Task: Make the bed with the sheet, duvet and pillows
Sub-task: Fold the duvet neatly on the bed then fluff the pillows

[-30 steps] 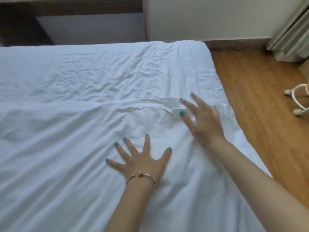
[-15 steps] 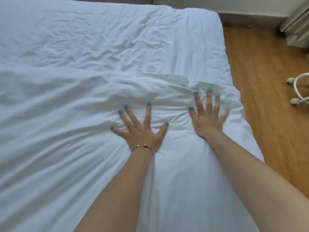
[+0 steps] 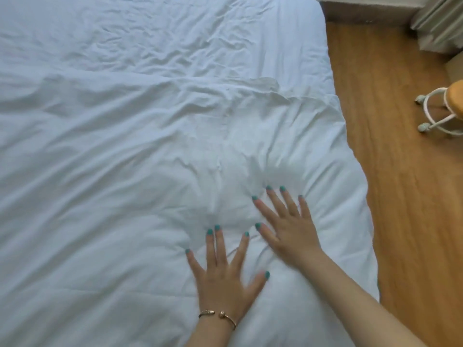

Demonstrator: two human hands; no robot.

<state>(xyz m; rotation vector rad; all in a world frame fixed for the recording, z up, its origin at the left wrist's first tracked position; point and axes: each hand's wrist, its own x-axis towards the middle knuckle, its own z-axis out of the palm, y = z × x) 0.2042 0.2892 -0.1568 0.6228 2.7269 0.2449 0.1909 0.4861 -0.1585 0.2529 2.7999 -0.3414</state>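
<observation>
A wide bed fills most of the view, with a strip of warm wood-plank floor (image 3: 400, 171) along its right side, a pale curtain (image 3: 441, 23) in the far corner and a white curved metal stand (image 3: 437, 113) with capped feet beside it. The white sheet (image 3: 175, 33) lies creased over the far part of the mattress. The soft, puffy white duvet (image 3: 100, 184) covers the nearer part, its rumpled edge running across the bed. The left hand (image 3: 225, 279), with a gold bangle (image 3: 218, 315) at the wrist, presses flat on the duvet, fingers spread. The right hand (image 3: 288, 226), slightly blurred, seems to rest flat just beside it, fingers straight, holding nothing.
</observation>
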